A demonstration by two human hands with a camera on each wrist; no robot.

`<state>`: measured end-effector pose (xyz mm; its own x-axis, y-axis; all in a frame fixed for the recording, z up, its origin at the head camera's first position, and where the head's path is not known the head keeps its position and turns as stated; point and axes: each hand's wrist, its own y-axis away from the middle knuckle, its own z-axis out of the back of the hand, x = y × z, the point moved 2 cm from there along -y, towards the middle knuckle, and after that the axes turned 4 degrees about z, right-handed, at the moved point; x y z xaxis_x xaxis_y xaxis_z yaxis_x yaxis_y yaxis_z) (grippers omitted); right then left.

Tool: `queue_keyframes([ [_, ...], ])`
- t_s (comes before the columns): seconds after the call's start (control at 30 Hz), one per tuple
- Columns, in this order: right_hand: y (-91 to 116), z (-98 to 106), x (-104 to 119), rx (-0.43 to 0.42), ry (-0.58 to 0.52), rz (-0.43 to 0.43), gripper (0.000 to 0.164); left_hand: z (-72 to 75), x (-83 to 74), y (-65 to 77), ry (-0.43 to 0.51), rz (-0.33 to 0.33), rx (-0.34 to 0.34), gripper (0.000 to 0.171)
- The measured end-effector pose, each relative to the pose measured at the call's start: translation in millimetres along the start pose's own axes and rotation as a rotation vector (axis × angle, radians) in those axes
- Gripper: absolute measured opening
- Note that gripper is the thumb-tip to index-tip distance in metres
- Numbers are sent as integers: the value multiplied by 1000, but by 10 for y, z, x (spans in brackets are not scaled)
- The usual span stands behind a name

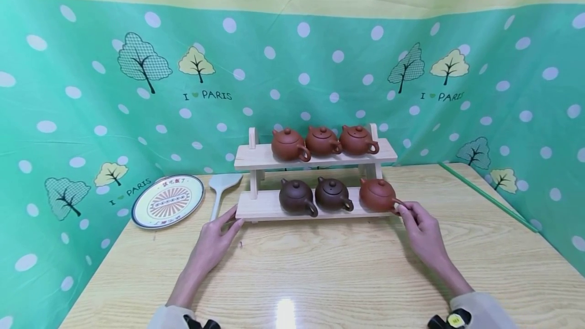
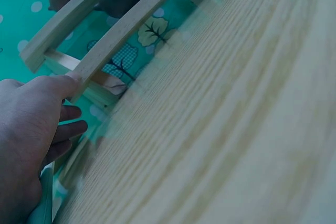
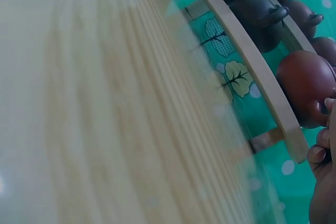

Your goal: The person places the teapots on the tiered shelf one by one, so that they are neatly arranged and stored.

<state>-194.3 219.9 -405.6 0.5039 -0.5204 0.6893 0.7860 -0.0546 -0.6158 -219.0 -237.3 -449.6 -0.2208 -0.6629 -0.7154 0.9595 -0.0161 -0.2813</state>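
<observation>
A two-tier wooden display rack stands at the back of the table. My left hand holds the left end of its lower board, and in the left wrist view the thumb lies on the board with the fingers below. At the other end, my right hand pinches the handle of a red-brown teapot, which sits at the right of the lower tier. Beside it are two dark brown teapots. Three red-brown teapots line the upper tier, handles turned toward the front right.
Left of the rack lies a pale spatula, its handle partly behind my left hand. A patterned plate is farther left against the green curtain. Along the right side of the table lies a thin green stick.
</observation>
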Motion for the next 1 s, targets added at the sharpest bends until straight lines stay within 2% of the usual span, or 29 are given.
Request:
queue_keyframes([
  [0.27,-6,-50,23,24,-7,-17,13,3,-8,-2,-6,-10,-10,55],
  [0.6,-27,-110,103,35,-32,9,11,-7,-14,-8,-7,-28,-22,54],
  [1.0,-37,-142,109,39,-62,-20,11,-1,-16,-4,-10,-33,-24,53],
])
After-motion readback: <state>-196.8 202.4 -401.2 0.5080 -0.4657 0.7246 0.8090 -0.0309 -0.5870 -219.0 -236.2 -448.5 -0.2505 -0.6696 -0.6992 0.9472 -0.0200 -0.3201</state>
